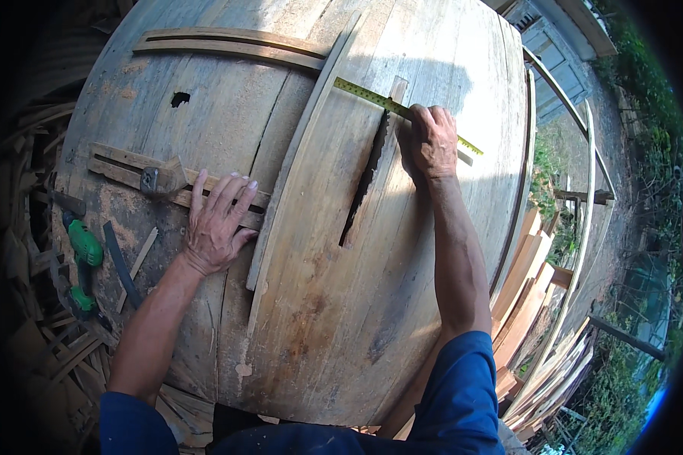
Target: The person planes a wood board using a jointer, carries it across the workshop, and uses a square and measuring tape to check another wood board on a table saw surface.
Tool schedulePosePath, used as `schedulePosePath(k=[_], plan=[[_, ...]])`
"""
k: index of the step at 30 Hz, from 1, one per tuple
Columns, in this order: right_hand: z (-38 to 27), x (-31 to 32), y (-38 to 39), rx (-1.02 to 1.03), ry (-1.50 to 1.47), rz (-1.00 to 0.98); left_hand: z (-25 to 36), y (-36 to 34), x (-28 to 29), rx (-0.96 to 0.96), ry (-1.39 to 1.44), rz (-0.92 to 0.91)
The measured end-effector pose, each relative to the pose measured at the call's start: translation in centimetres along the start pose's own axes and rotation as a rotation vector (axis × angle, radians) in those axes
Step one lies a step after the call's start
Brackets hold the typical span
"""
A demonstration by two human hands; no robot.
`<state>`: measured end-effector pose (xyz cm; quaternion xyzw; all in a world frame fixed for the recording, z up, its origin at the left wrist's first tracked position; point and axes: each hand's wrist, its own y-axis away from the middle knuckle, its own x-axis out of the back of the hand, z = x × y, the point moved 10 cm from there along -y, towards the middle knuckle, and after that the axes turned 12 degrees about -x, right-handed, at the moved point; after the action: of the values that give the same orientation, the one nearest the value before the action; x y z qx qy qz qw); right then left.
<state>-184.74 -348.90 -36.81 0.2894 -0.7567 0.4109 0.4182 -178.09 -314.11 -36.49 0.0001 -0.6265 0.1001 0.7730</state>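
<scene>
Person at wooden bench [205, 98]; right hand [432, 142] closed on yellow tape measure [372, 96] w/ tape stretched across plank [334, 288]; left hand [216, 224] flat, open, empty, bracing wood strip [121, 171]; measuring seems underway, no mark visible yet.

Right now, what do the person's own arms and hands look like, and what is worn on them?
Both arms come in from the lower edge, bare from above the elbow down. Each upper arm has a blue sleeve, the left sleeve and the right sleeve, both rolled or short. The left hand and right hand are bare: no gloves, watch or rings visible. Fingernails on the left hand look pale.
</scene>
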Motion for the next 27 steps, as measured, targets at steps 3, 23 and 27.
schedulePosePath(k=[3,23,27], plan=[[0.8,-0.5,-0.1,0.016,0.028,0.012,0.2,-0.2,0.2,-0.001,-0.005,0.012],[1.1,-0.7,0.2,0.042,0.011,0.026,0.2,-0.3,0.3,0.005,-0.014,0.033],[0.4,-0.7,0.0,0.048,0.024,0.027,-0.2,0.2,0.1,0.008,-0.015,0.033]])
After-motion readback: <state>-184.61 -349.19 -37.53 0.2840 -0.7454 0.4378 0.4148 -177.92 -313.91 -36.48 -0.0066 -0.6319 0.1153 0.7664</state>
